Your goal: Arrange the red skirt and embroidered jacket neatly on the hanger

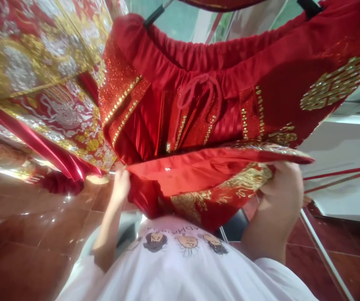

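Note:
A red skirt with gold bead trim and a drawstring waist hangs in front of me from black hanger clips. My left hand pinches the lower left fold of the red cloth, fingers closed on it. At the lower right, my right hand is wrapped round the gold-embroidered hem, lifting the fabric up towards me. My white printed shirt fills the bottom of the view.
A second red garment with heavy gold and silver embroidery hangs at the left, touching the skirt. Glossy red-brown floor tiles lie below. A white wall and glass panes stand at the right.

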### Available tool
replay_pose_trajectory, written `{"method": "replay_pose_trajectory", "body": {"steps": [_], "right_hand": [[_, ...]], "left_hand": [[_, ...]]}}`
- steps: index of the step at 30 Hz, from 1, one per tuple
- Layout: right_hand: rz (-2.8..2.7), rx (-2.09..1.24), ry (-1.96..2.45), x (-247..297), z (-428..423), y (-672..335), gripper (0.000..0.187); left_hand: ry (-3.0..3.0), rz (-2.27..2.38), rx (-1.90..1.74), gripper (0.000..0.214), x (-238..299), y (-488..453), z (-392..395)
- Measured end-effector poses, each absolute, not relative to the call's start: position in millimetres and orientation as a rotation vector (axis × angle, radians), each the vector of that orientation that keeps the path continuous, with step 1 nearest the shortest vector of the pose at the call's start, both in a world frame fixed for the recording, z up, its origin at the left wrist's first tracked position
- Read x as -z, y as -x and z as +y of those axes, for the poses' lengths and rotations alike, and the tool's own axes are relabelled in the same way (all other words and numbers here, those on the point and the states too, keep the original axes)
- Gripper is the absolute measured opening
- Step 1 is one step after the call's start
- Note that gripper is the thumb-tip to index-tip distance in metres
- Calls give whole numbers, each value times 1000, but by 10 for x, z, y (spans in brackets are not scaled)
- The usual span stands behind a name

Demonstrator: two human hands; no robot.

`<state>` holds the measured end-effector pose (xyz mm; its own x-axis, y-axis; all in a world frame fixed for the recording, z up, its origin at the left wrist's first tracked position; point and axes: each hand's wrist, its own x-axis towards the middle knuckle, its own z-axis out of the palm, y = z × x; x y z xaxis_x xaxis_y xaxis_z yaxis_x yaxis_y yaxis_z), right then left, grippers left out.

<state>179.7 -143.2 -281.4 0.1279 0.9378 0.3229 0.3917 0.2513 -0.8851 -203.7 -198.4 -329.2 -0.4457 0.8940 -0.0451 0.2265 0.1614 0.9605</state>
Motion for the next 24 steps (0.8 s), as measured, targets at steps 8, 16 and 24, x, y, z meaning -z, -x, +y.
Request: {"method": "replay_pose_trajectory", "body": {"steps": [8,16,24], "right_hand": [[-1962,-924,1486,3197,-1442,-1321,57],[-2136,-1483,938,3800,-1363,-356,73],[-2159,-1423,1028,3765,-1515,-131,40]], "left_hand": [[-823,1431,-1155,35,2678,1897,-2018],[-1184,1057,-716,37,2464,1822,-2243],[-1210,1196,-827,27,2339,2139,-2637]]}}
